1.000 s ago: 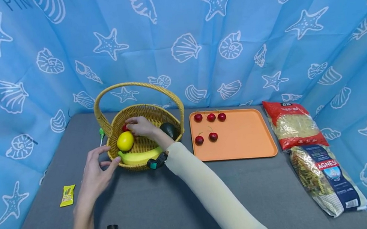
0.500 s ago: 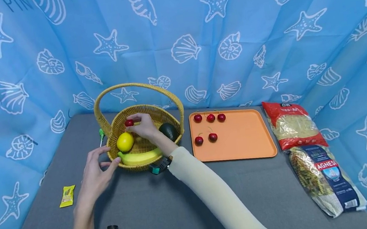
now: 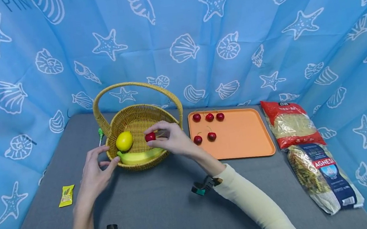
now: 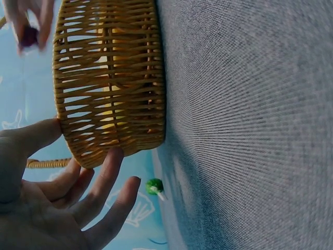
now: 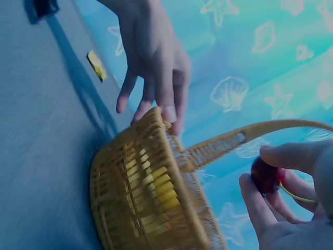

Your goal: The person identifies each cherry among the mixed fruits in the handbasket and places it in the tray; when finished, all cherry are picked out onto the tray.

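Note:
In the head view my right hand (image 3: 170, 138) pinches a red cherry (image 3: 150, 136) between thumb and fingers, over the right part of the wicker basket (image 3: 136, 114). The right wrist view shows this cherry (image 5: 266, 175) with its green stem trailing toward the palm. My left hand (image 3: 96, 169) holds the basket's left rim, its thumb (image 4: 39, 136) at the edge and its fingers spread along the wall. Inside the basket, a yellow lemon (image 3: 124, 141) lies at the left and a banana (image 3: 140, 157) along the front. The dark avocado is hidden behind my right hand.
Right of the basket, an orange tray (image 3: 243, 134) bears several cherries (image 3: 211, 136). Two food bags, one red (image 3: 293, 122) and one of pasta (image 3: 324, 177), lie farther right. A yellow packet (image 3: 66, 196) and a green-headed stick (image 3: 100, 133) lie left. The basket handle (image 3: 136, 83) arches overhead.
My right hand has lifted the cherry from the back left of the basket and carried it right and toward me. My left hand stays on the rim.

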Demonstrator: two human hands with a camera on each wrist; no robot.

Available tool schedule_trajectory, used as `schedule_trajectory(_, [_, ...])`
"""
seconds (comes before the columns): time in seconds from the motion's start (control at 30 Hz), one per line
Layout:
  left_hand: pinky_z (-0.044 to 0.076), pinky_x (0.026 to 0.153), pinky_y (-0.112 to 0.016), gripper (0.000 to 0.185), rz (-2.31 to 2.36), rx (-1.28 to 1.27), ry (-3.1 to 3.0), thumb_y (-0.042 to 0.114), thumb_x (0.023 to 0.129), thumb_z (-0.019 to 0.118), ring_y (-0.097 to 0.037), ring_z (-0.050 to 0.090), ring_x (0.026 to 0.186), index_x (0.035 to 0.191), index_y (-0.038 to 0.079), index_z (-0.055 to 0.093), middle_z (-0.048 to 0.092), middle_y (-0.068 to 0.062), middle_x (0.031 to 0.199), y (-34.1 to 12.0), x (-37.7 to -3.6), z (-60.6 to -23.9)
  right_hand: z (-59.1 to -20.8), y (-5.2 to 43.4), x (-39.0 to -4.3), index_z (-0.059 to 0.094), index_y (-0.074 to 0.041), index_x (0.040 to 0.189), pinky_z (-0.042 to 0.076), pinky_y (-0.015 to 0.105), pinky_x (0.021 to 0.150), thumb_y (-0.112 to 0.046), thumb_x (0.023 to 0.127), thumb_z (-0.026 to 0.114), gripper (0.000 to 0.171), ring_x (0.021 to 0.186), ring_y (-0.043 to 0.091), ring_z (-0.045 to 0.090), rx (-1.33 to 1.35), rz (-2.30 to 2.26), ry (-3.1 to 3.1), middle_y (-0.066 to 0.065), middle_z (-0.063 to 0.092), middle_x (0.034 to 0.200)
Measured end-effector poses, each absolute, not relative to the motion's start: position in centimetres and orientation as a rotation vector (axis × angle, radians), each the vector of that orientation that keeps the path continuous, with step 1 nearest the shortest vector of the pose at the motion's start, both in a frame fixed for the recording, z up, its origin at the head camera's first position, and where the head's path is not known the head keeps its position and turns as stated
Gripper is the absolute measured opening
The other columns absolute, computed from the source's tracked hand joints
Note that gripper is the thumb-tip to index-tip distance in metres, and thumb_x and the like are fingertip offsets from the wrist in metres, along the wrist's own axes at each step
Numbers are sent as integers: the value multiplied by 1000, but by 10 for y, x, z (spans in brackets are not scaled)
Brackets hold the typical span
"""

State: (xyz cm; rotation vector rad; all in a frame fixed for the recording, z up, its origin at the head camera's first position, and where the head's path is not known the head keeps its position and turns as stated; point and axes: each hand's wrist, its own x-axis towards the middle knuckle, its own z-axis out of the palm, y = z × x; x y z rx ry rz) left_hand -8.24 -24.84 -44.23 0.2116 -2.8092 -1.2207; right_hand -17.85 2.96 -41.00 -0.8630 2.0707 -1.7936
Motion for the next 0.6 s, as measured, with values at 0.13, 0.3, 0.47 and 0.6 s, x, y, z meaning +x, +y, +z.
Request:
schedule_trajectory(0.13, [61,90,-55,62,-1230,211,-2814,35,108,69,-45,66,119,157,3,47,39,-28,163,-248,-82,-442,-402,72,-157,74,3,126,65,34,98,0,95,80,32,115,23,71,-967,-1766,2151,16,65,131])
schedule_trajectory(0.3, [61,86,-47,63,-1234,203,-2818,36,108,69,-45,66,119,157,2,47,39,-28,163,-249,-80,-441,-392,123,-143,65,0,125,66,31,88,0,93,83,37,104,26,76,-959,-1740,2291,16,69,121])
schedule_trajectory(0.47, [55,81,-32,64,-1239,196,-2819,37,108,69,-45,66,119,157,2,48,38,-28,163,-250,-81,-442,-396,170,-146,52,-7,140,67,31,84,-4,96,82,54,102,31,80,-827,-1680,2485,19,75,125])
schedule_trajectory(0.6, [53,79,-28,64,-1243,202,-2819,37,108,69,-44,66,120,157,3,47,38,-28,164,-250,-82,-442,-412,201,-157,42,-7,155,68,42,76,-5,102,75,63,101,42,80,-740,-1588,2603,25,76,127])
